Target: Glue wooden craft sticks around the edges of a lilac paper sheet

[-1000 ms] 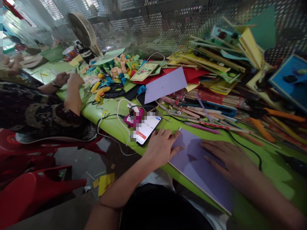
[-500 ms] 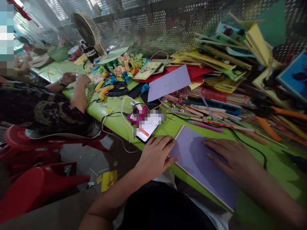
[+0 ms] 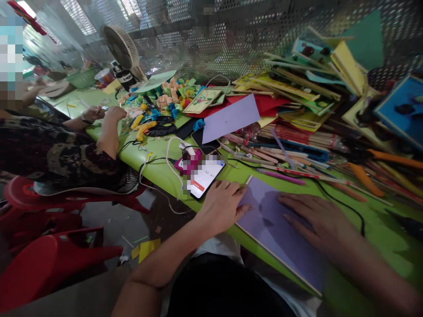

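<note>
A flat purple board (image 3: 274, 237) with pale edges lies at the table's front edge. My left hand (image 3: 223, 204) rests over the board's left end, its fingers stretched out and the thumb apart on the purple face. Farther right, my right hand (image 3: 313, 220) lies flat on the same surface with extended fingers. Beyond my left fingers is a lit phone (image 3: 203, 178), partly covered by blurring. A loose purple sheet (image 3: 231, 119) leans on the clutter behind it.
Thin sticks and rods (image 3: 284, 152) crowd the green table (image 3: 155, 165) behind the board, near orange-handled pliers (image 3: 365, 178). Colourful panels (image 3: 291, 83) are piled at the back right. A co-worker's forearm (image 3: 110, 132) is at left. Cables (image 3: 350, 207) cross the tabletop.
My left hand has slid slightly farther onto the board's left end. My right hand stays in nearly the same place on it. The view has shifted a little.
</note>
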Available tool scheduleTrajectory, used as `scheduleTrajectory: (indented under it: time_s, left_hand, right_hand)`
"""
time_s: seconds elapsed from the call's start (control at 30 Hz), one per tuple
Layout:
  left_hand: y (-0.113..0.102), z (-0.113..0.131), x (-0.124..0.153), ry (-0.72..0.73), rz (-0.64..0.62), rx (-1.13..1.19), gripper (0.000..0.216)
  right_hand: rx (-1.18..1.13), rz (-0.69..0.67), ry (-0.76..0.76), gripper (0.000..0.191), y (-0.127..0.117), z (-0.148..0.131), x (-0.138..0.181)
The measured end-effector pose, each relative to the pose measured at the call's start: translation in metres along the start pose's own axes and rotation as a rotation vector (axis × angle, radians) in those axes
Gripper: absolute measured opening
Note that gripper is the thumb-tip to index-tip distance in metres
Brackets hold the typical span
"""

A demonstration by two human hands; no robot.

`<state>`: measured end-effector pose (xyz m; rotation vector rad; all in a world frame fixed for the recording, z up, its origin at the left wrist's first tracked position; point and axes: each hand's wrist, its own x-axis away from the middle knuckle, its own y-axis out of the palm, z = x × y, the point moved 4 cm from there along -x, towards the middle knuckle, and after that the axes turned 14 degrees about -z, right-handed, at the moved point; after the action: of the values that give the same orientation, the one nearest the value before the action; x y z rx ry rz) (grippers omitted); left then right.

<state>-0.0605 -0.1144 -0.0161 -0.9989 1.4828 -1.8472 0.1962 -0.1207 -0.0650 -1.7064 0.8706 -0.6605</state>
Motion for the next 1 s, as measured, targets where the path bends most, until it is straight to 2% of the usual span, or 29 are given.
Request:
scheduleTrajectory:
  time_s: [0.27,0.47,0.77,1.0]
  left_hand:
    - [-0.004,-0.003,-0.026,0.010,0.002,0.019,0.060]
    - [-0.006,-0.005,-0.029,-0.001,0.004,0.005,0.061]
    - [-0.006,-0.002,0.004,0.017,-0.036,-0.013,0.046]
    - [0.010,0.005,0.037,0.032,0.039,0.068,0.047]
  right_hand:
    - [-0.006,-0.021,0.014,0.046,0.000,0.000,0.001]
    - [0.006,-0.034,0.015,0.047,-0.001,-0.002,0.000]
    - [0.017,-0.047,0.025,0.049,0.000,-0.002,-0.001]
    - [0.035,-0.055,0.024,0.050,0.000,-0.002,-0.003]
